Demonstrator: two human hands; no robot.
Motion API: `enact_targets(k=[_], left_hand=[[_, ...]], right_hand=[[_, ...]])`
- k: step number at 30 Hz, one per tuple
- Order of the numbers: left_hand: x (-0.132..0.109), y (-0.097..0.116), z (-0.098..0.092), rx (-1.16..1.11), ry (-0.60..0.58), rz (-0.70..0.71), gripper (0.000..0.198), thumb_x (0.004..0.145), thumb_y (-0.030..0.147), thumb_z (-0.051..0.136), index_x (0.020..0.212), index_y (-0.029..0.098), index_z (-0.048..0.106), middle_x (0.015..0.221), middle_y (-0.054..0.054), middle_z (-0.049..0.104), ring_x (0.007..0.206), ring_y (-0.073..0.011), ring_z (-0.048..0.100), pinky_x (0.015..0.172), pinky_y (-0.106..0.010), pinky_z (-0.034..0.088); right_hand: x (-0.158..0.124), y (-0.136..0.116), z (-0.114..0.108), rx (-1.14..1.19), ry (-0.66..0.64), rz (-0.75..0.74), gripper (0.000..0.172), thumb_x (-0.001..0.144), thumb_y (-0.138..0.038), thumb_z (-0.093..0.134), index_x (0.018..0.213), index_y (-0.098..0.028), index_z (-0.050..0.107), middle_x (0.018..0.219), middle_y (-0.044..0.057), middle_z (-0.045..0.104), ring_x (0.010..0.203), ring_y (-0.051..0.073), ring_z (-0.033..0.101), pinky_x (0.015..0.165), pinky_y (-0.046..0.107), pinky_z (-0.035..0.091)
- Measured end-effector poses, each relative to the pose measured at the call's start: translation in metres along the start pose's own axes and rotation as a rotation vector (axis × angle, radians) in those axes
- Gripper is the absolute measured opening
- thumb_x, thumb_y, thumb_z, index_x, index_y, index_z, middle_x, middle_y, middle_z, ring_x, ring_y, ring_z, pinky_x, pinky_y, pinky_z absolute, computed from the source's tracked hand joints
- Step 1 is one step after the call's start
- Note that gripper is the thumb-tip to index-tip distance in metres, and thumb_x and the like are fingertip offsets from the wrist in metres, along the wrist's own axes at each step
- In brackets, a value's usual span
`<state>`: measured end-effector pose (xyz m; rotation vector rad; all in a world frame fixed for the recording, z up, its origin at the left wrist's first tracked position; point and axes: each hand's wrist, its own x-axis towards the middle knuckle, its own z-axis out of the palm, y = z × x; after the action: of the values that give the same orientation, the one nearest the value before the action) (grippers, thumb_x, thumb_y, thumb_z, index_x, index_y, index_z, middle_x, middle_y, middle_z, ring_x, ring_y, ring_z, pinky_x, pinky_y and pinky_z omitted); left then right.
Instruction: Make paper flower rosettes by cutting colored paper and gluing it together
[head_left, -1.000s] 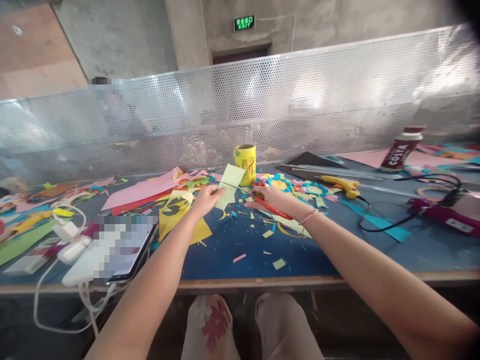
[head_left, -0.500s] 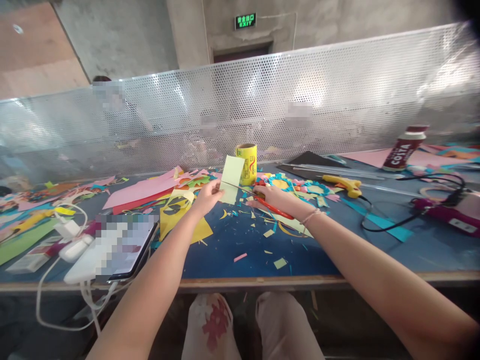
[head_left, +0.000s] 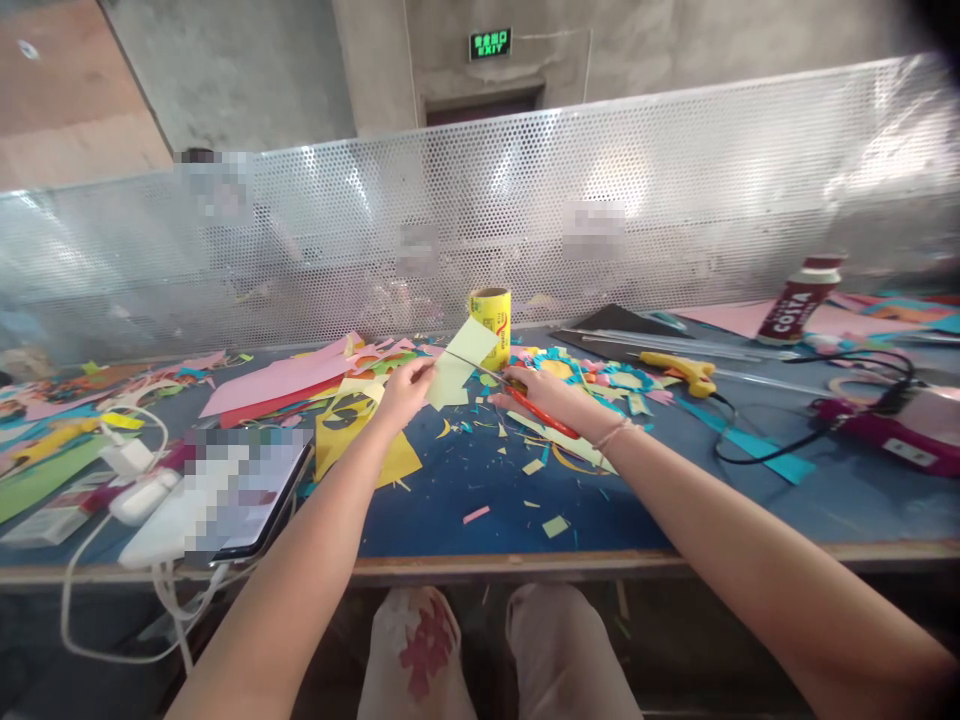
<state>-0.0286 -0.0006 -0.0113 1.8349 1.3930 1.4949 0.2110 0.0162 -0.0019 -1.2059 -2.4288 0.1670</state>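
Observation:
Pale green paper (head_left: 459,372) is pinched at its left edge by my left hand (head_left: 409,392). Red-handled scissors (head_left: 541,410) are in my right hand (head_left: 546,396), and their blades reach left across the paper. The upper part of the paper leans right, in front of a yellow roll (head_left: 495,325). Beneath my hands, small paper scraps (head_left: 555,527) lie scattered on the blue tabletop (head_left: 450,520). A yellow sheet with cut-outs (head_left: 390,458) rests beside my left forearm.
At the left are a phone (head_left: 259,495), white chargers, cables and coloured paper. Rightward lie a yellow glue gun (head_left: 686,372), clear rods, a Costa bottle (head_left: 799,300) and a magenta device (head_left: 892,430). A perforated metal screen (head_left: 337,240) stands behind; blurred people show through it.
The upper part of the pale green paper has tipped to the right, and its lower part looks spread apart. My left hand has shifted slightly left. The scissors remain across the paper.

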Motion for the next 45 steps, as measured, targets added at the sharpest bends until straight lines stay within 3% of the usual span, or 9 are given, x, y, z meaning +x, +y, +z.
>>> enact_targets(k=[14,23,28,45], left_hand=[[0.000,-0.001,0.000,0.051,0.101,0.096,0.021,0.079,0.032,0.054,0.083,0.015,0.066,0.083,-0.006,0.067,0.086,-0.0213,0.061,0.073,-0.031,0.048],[-0.001,0.001,0.000,0.028,0.130,0.077,0.021,0.079,0.033,0.054,0.081,0.016,0.066,0.082,-0.006,0.067,0.084,-0.0207,0.060,0.068,-0.029,0.047],[-0.001,0.001,0.000,0.020,0.130,0.070,0.021,0.078,0.033,0.055,0.079,0.016,0.067,0.081,-0.006,0.067,0.083,-0.0210,0.061,0.069,-0.030,0.048],[-0.002,0.003,0.001,0.012,0.115,0.058,0.022,0.078,0.035,0.057,0.078,0.016,0.067,0.079,-0.006,0.067,0.089,-0.0230,0.061,0.075,-0.032,0.049]], right_hand=[[-0.003,-0.012,-0.004,0.045,-0.013,0.083,0.049,0.081,-0.061,0.047,0.106,-0.020,0.058,0.100,0.008,0.066,0.093,0.025,0.061,0.078,0.034,0.046],[-0.007,-0.023,-0.008,0.025,-0.030,0.091,0.045,0.083,-0.060,0.046,0.102,-0.021,0.057,0.096,0.008,0.066,0.087,0.023,0.062,0.074,0.033,0.046],[-0.009,-0.027,-0.010,-0.004,-0.041,0.125,0.047,0.084,-0.060,0.044,0.108,-0.021,0.055,0.100,0.009,0.066,0.091,0.024,0.061,0.077,0.033,0.046],[-0.002,-0.022,-0.004,-0.014,-0.021,0.139,0.048,0.083,-0.063,0.042,0.097,-0.020,0.057,0.084,0.007,0.065,0.083,0.022,0.060,0.071,0.031,0.044]])
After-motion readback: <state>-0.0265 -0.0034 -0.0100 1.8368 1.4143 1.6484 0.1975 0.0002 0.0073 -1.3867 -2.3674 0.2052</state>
